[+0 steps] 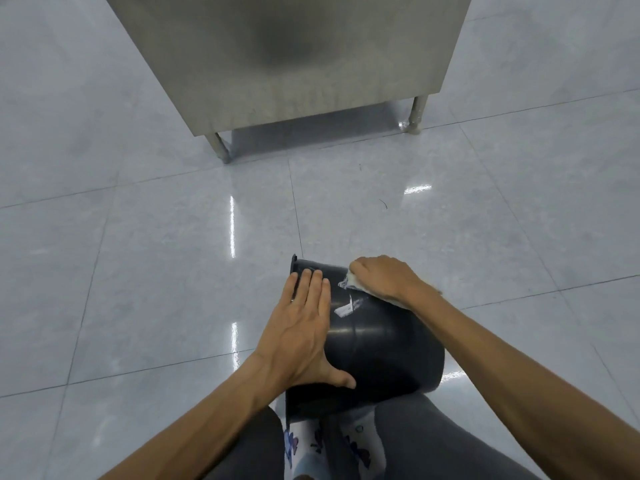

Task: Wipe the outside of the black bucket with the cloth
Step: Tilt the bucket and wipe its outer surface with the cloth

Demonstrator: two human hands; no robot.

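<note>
Bright, glary floor (232,230) (edges warped)

A glossy floor (156,265) of large pale grey tiles, crossed by thin dark grout lines, mirrors overhead lights in bright streaks. A stainless steel cabinet (287,57) stands on it at the far side, raised on short round metal legs (415,114), with shadow pooled beneath. Nearer the camera a black bucket (388,344) lies tipped on its side; whether it rests on the tiles or on the person's lap cannot be told. A few small dark specks (383,203) dot the tiles.
</note>
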